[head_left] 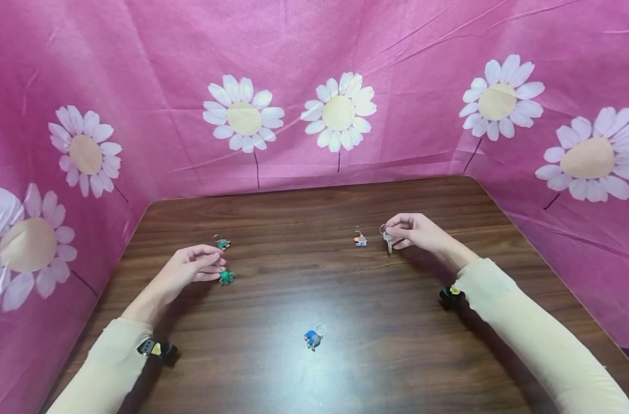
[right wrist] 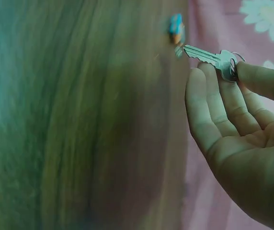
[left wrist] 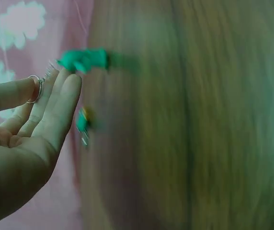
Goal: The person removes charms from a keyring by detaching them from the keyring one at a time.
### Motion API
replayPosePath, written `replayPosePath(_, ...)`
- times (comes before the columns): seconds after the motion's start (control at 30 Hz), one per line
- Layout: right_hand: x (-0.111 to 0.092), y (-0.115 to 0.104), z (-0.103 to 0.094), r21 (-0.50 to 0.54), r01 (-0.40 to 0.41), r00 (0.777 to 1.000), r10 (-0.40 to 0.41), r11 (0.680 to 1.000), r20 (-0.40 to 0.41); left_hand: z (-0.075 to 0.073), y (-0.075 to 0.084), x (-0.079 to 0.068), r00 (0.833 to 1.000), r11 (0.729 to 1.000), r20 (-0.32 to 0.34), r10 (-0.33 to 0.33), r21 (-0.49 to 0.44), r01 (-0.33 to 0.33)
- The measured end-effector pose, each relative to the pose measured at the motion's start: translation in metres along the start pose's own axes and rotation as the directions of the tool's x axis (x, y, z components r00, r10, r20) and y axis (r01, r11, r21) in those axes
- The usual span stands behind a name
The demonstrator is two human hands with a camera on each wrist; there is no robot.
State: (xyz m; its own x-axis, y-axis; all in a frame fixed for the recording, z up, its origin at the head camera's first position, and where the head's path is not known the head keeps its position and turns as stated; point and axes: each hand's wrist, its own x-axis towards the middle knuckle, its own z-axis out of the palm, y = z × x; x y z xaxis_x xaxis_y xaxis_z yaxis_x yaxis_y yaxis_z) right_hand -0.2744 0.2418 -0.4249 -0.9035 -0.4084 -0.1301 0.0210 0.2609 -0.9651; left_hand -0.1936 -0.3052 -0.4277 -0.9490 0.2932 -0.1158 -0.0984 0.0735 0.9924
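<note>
My left hand (head_left: 190,269) pinches the metal ring (left wrist: 40,90) of a keychain between thumb and fingers. A small green animal figure (head_left: 226,278) hangs from it over the table, just past the fingertips. Beyond this hand lies a second keychain (head_left: 223,244), green and brown with a ring. On the other side, my right hand (head_left: 417,230) holds a silver key (right wrist: 216,59) by its ring, thumb against the fingers. In the head view the key points down; left of it lies an orange, grey and blue keychain (head_left: 360,240).
A blue and grey keychain (head_left: 313,339) with a ring lies near the middle front of the brown wooden table (head_left: 273,230). Pink cloth (head_left: 294,167) printed with large daisies hangs behind the table and along both sides. A dark device is strapped at each wrist.
</note>
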Motion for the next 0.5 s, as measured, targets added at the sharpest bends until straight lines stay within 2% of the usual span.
replayPosePath(0.1,0.008,0.008,-0.004,-0.065,-0.041,0.999,0.040,0.997,-0.015,-0.014,-0.007,0.005,0.998,0.994,-0.046,-0.044,0.097,0.048)
replayPosePath(0.2,0.015,0.012,-0.007,-0.194,-0.040,0.999,0.035,0.980,-0.029,-0.025,-0.009,0.011,0.995,0.964,-0.088,-0.041,0.260,0.063)
replayPosePath(0.3,0.022,0.013,-0.008,-0.353,-0.015,0.999,-0.001,0.935,-0.045,-0.034,-0.009,0.017,0.989,0.889,-0.146,-0.002,0.453,0.068)
replayPosePath(0.37,0.026,0.013,-0.009,-0.422,-0.011,0.999,-0.008,0.906,-0.042,-0.040,-0.008,0.022,0.986,0.841,-0.167,0.006,0.534,0.086)
replayPosePath(0.43,0.031,0.013,-0.010,-0.453,-0.030,0.999,0.014,0.891,-0.039,-0.044,-0.008,0.027,0.984,0.817,-0.177,-0.014,0.565,0.113)
replayPosePath(0.5,0.035,0.013,-0.009,-0.448,-0.055,0.998,0.043,0.892,-0.039,-0.047,-0.008,0.032,0.984,0.828,-0.172,-0.054,0.543,0.140)
